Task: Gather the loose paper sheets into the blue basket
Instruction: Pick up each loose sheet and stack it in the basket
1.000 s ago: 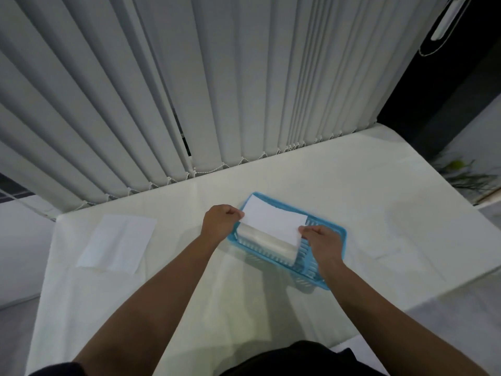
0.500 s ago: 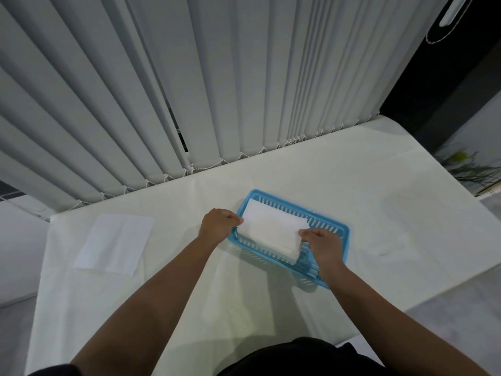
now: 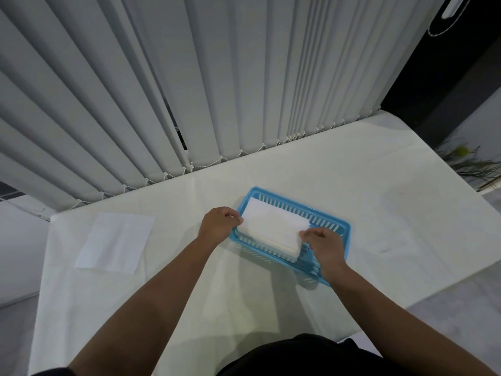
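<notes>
Well, from the head view, the blue basket [image 3: 298,210] stands on the table [image 3: 393,213], a little right of the middle, turned at an angle to the table edge. Inside it lies the paper stack [image 3: 273,229], white, filling most of the left part of the basket; the right end of the basket shows its blue slats. One loose sheet [image 3: 115,242] lies flat on the table, well apart to the left.

A white cloth covers the table. Behind it hang pale vertical blinds [image 3: 189,77], with a dark gap between two slats. At the far right is a dark wall, and below it a blurred green plant [image 3: 461,161].

Both bare forearms reach forward from the person in dark clothing [image 3: 298,356]. The left hand [image 3: 219,223] is at the left end of the basket, fingers curled, pinching the left edge of the stack. The right hand [image 3: 325,245] is over the near right part, thumb and fingers pinching the right corner of the stack.
</notes>
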Available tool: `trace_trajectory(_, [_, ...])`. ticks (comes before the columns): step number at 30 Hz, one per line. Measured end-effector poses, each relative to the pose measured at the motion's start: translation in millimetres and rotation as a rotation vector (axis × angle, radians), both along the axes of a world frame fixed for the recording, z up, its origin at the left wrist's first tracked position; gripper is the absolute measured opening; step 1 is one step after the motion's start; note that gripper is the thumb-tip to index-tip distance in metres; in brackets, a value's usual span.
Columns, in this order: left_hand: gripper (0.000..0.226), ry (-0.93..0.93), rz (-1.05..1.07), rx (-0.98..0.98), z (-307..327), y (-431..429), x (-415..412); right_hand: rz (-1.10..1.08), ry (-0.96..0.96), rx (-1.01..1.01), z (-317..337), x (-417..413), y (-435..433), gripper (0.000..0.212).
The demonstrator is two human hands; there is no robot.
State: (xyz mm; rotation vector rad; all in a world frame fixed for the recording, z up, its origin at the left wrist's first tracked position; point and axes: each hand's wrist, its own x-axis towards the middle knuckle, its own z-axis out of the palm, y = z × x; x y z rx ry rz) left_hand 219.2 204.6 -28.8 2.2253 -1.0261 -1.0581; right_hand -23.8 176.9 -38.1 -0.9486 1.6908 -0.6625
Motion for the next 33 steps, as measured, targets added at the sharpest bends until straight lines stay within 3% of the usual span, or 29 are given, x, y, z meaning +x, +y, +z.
trace_trajectory(7, [0.039,-0.137,-0.144,0.007,2,-6,-7,0.032,0.019,0.031,1,3,7,0.037])
trace_trajectory(18, [0.039,-0.194,-0.218,-0.015,-2,-9,-13,0.110,0.002,0.022,2,4,14,0.059])
trace_trajectory(25, [0.042,-0.246,-0.251,0.027,1,-5,-16,0.184,-0.075,0.101,5,12,15,0.037])
trace_trajectory(33, [0.049,-0.253,-0.327,0.082,4,-4,-16,0.255,-0.103,0.147,9,18,21,0.042])
